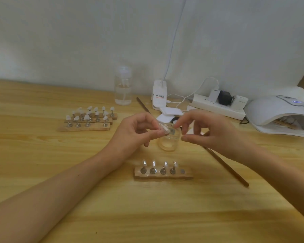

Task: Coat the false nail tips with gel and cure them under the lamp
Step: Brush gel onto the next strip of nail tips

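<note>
Nearest me, just in front of the small clear glass jar [169, 142], sat a wooden strip [188, 177] with four clear nail tips on metal stands [165, 164] and one bare spot at its right end. A thin brown stick [225, 165] lay on the table right of the jar, passing under my wrist. Over the jar's mouth my left hand [135, 132] pinched a single clear false nail tip [163, 128] between thumb and fingers. My right hand [211, 132] was loose, index fingertip reaching to that tip and thumb apart below it, holding nothing. Farther back, left of the jar, were three wooden strips of white tips [88, 120]. Far right of it stood the white domed curing lamp [270, 111].
</note>
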A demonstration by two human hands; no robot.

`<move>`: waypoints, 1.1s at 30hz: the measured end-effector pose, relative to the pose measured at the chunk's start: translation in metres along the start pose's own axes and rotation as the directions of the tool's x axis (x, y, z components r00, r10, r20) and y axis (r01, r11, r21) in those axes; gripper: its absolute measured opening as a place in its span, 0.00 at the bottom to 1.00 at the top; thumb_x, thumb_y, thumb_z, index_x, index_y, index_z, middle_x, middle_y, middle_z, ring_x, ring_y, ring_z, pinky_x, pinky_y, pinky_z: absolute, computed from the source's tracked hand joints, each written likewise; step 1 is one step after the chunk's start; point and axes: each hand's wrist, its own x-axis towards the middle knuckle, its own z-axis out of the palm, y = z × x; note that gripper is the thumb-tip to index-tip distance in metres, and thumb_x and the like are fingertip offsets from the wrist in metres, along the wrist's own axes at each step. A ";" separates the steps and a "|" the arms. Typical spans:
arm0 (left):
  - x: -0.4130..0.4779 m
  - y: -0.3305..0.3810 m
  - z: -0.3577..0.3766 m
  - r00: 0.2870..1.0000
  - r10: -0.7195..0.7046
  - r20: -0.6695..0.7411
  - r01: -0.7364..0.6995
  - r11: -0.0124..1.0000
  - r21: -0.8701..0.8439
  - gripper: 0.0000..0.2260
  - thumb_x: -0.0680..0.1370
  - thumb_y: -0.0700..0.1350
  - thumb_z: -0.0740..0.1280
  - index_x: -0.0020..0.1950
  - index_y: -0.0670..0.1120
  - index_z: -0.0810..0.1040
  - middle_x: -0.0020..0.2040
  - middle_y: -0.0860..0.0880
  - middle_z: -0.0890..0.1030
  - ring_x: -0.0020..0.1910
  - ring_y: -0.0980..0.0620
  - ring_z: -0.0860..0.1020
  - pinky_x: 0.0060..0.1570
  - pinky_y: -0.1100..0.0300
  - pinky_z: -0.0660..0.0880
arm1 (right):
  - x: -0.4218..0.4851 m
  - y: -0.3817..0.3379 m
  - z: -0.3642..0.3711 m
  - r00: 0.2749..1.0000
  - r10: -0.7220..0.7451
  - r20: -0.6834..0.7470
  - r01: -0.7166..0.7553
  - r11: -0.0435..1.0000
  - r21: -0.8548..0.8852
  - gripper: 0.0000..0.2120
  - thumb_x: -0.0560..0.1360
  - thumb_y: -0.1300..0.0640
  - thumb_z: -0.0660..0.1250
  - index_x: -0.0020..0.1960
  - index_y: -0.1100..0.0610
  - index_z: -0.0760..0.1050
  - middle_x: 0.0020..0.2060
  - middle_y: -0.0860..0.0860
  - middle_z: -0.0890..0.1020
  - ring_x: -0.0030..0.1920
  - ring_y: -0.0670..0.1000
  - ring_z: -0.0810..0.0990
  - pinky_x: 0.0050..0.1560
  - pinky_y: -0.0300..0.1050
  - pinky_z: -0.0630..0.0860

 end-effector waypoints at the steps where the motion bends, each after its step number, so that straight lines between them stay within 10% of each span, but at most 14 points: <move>1: 0.000 0.000 0.000 1.000 0.001 0.008 -0.001 1.000 -0.010 0.10 0.67 0.48 0.75 0.41 0.46 0.78 0.41 0.50 0.86 0.36 0.36 0.77 0.30 0.66 0.73 | 0.006 -0.004 0.008 1.000 0.013 0.010 -0.013 0.998 0.068 0.10 0.71 0.56 0.74 0.51 0.46 0.80 0.43 0.42 0.81 0.35 0.46 0.76 0.37 0.32 0.74; 6: 0.000 0.000 -0.002 0.998 -0.016 0.060 0.017 1.000 -0.023 0.08 0.69 0.46 0.74 0.41 0.44 0.78 0.38 0.53 0.85 0.29 0.54 0.73 0.30 0.67 0.72 | 0.018 -0.011 0.024 0.994 0.105 -0.003 -0.098 0.936 0.339 0.08 0.71 0.60 0.76 0.43 0.49 0.80 0.38 0.49 0.80 0.32 0.51 0.71 0.29 0.32 0.68; 14: 0.000 0.000 -0.002 0.998 -0.049 0.048 0.048 0.998 0.031 0.10 0.72 0.53 0.71 0.42 0.47 0.78 0.39 0.52 0.84 0.28 0.56 0.72 0.33 0.66 0.72 | 0.007 -0.019 0.028 0.974 0.226 -0.013 -0.196 0.870 0.453 0.06 0.69 0.54 0.76 0.42 0.53 0.80 0.38 0.50 0.80 0.27 0.41 0.68 0.25 0.32 0.64; 33: 0.003 -0.005 -0.003 0.996 -0.059 -0.061 0.061 0.998 0.031 0.18 0.85 0.48 0.55 0.39 0.47 0.78 0.40 0.48 0.85 0.27 0.54 0.72 0.30 0.67 0.69 | -0.052 -0.009 0.034 0.956 0.287 0.069 -0.294 0.911 0.290 0.09 0.69 0.58 0.78 0.40 0.45 0.81 0.37 0.46 0.82 0.30 0.44 0.69 0.34 0.36 0.70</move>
